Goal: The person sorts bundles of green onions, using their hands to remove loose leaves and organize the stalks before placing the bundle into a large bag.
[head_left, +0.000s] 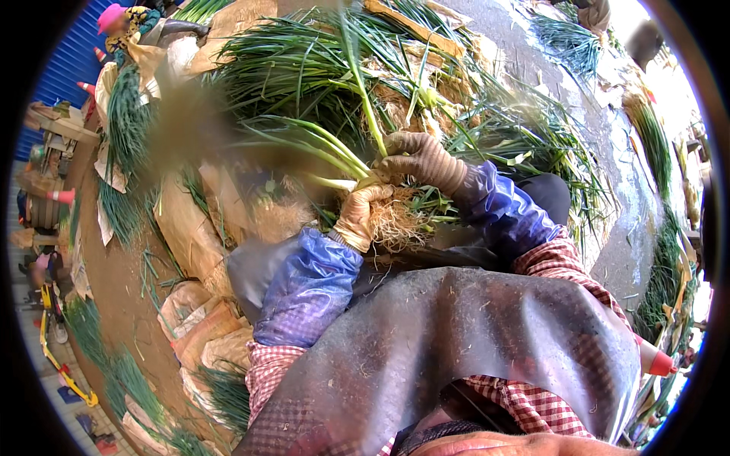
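Observation:
My left hand [362,215], in a tan, soiled glove, is closed around several green onions [334,148] near their root end. Their pale stems fan up and to the left, while a tangle of stringy roots [399,222] hangs to the right of the fist. Just above it, my right hand [423,160], in a brownish glove, has its fingers closed on the lower stem of one green onion stalk [363,95] that rises upward. Beyond both hands lies a large heap of green onions [285,64], its leaves pointing left and its roots partly covered.
Loose green onion leaves [559,140] spread to the right. Crumpled sacks [205,327] and brown paper [190,224] lie at left. A person in a pink hat [112,19] is at upper left, near traffic cones [62,196]. A dark blur covers part of the left.

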A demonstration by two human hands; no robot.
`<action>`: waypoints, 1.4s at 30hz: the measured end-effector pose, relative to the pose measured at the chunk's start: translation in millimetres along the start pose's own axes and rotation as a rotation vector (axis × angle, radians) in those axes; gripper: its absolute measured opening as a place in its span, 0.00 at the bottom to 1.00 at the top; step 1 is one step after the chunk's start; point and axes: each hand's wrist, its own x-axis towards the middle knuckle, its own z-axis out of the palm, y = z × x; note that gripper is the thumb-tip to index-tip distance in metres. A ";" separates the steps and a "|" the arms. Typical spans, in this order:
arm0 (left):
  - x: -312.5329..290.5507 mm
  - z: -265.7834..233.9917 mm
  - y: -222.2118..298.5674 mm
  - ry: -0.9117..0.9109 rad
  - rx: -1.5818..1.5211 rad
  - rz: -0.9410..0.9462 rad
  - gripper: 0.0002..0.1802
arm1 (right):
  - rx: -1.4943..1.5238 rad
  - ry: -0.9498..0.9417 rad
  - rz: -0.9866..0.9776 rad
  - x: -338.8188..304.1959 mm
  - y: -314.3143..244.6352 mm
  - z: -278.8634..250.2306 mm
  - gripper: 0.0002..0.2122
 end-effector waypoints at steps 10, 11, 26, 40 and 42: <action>-6.0 13.5 1.2 0.290 0.191 -0.058 0.13 | 0.066 0.113 0.183 -7.7 -3.7 -16.3 0.10; -3.2 5.8 -1.6 0.312 0.265 -0.021 0.12 | 0.020 0.128 0.226 -5.7 -6.4 -17.3 0.10; -0.6 -2.5 0.6 0.286 0.351 0.080 0.11 | 0.141 0.507 0.031 -28.2 -2.5 -24.7 0.06; -5.0 -11.0 12.5 0.210 0.043 0.258 0.16 | -1.409 0.865 0.396 -102.8 -15.1 -211.3 0.27; -9.3 -19.8 6.6 0.209 0.002 0.229 0.16 | -1.121 0.609 0.403 -59.2 8.1 -194.3 0.26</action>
